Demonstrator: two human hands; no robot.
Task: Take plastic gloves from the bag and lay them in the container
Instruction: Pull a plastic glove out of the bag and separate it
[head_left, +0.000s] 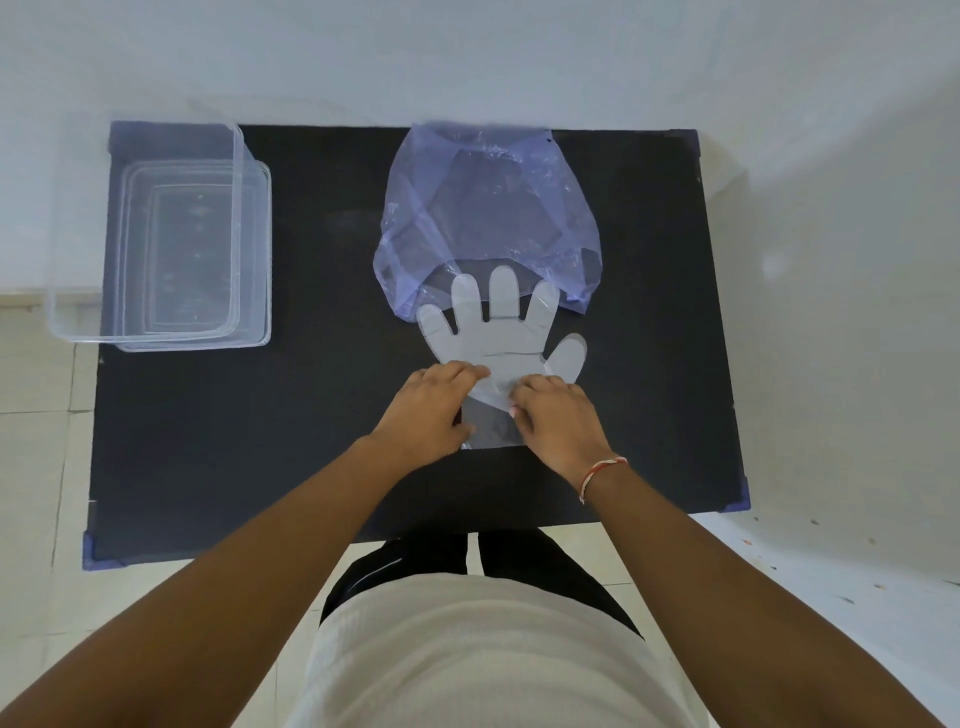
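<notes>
A clear plastic glove (501, 338) lies flat on the black table, fingers pointing away from me, its fingertips at the mouth of a crumpled blue-violet plastic bag (483, 208). My left hand (431, 410) and my right hand (558, 415) both pinch the glove's cuff end, one on each side. The clear plastic container (72, 322) stands at the table's far left, with nothing visible inside.
The black table (260, 441) has blue corner guards and is ringed by pale floor tiles. A white wall rises behind it. A clear lid lies under or beside the container. My legs stand close to the front edge.
</notes>
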